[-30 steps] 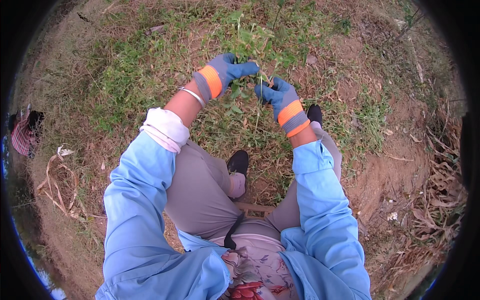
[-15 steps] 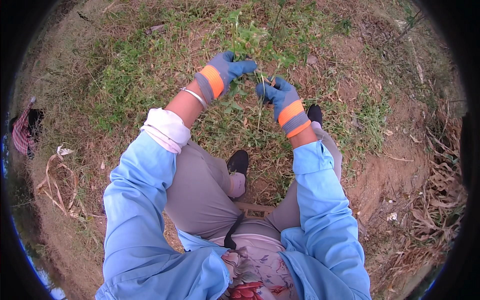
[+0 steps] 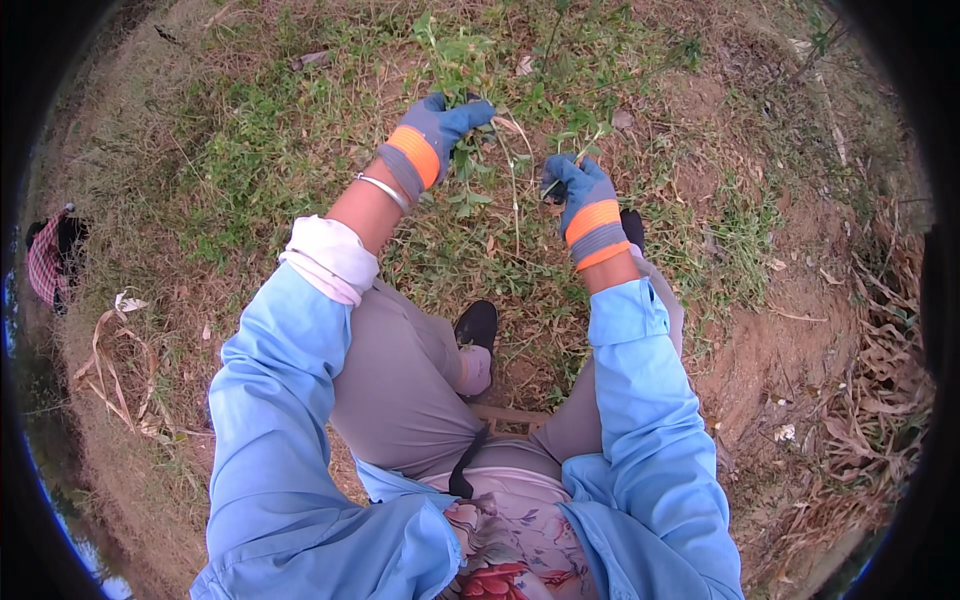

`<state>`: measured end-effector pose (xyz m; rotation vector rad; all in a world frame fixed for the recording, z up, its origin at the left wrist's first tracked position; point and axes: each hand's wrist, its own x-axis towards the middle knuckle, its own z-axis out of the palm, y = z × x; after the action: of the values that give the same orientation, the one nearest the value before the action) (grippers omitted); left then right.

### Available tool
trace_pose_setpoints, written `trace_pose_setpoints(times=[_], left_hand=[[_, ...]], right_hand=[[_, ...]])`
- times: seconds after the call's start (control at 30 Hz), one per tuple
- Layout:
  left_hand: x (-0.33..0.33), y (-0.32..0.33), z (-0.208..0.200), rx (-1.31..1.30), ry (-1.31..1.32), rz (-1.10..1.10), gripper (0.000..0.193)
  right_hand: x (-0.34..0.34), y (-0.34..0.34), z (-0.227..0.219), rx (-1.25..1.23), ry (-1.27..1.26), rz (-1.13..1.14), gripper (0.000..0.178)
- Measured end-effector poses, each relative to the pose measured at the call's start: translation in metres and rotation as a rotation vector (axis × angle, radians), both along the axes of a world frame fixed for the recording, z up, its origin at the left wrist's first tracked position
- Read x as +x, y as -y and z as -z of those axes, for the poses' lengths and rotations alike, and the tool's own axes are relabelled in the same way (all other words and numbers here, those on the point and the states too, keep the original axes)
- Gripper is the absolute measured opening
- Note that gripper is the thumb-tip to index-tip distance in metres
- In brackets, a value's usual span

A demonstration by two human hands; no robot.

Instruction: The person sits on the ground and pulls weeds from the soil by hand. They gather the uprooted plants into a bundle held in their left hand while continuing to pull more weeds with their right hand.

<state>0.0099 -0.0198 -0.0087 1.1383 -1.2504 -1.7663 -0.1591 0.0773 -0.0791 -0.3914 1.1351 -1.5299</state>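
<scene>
My left hand [image 3: 428,138], in a blue and grey glove with an orange band, is closed around a bunch of leafy green weeds [image 3: 458,62]. Their leaves rise above the fist, and thin pale roots or stems trail to its right. To the right, my right hand [image 3: 583,196], in a matching glove, is closed with the fingers curled in. A small green sprig [image 3: 590,143] shows at its fingertips and seems to be pinched there. The hands are apart, above ground covered with low weeds [image 3: 235,150].
My dark shoes [image 3: 477,325] stand on the ground below. Beneath me is a reddish-brown block [image 3: 507,421]. Dry leaves [image 3: 875,400] are heaped at the far right, and a dry curled stalk [image 3: 103,365] lies at left. Another person [image 3: 52,258] is at the far left edge.
My hands have drawn apart. The left moved slightly left and up with the weeds, while the right moved right and a little down.
</scene>
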Motion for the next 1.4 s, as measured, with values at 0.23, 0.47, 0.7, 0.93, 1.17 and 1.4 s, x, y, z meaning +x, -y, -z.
trace_pose_setpoints(times=[0.23, 0.47, 0.7, 0.93, 1.17, 1.4], left_hand=[[-0.001, -0.005, -0.009, 0.082, 0.013, -0.011, 0.03], [-0.005, -0.019, -0.023, 0.076, 0.07, 0.107, 0.029], [-0.003, -0.015, -0.012, 0.146, -0.067, 0.215, 0.028], [-0.004, -0.02, -0.021, 0.229, -0.178, 0.29, 0.031], [-0.005, -0.023, -0.022, 0.052, -0.105, 0.358, 0.039], [-0.004, -0.024, -0.026, 0.206, -0.131, 0.3, 0.031]], right_hand=[[0.006, -0.004, -0.014, -0.042, -0.049, -0.153, 0.016], [0.016, -0.005, -0.023, -0.148, -0.229, -0.304, 0.031], [0.016, -0.005, -0.017, -0.102, -0.176, -0.244, 0.038], [0.019, -0.008, -0.023, -0.096, -0.409, -0.362, 0.033], [0.019, -0.004, -0.009, -0.075, -0.295, -0.262, 0.027], [0.013, -0.002, -0.008, -0.051, -0.155, -0.176, 0.021]])
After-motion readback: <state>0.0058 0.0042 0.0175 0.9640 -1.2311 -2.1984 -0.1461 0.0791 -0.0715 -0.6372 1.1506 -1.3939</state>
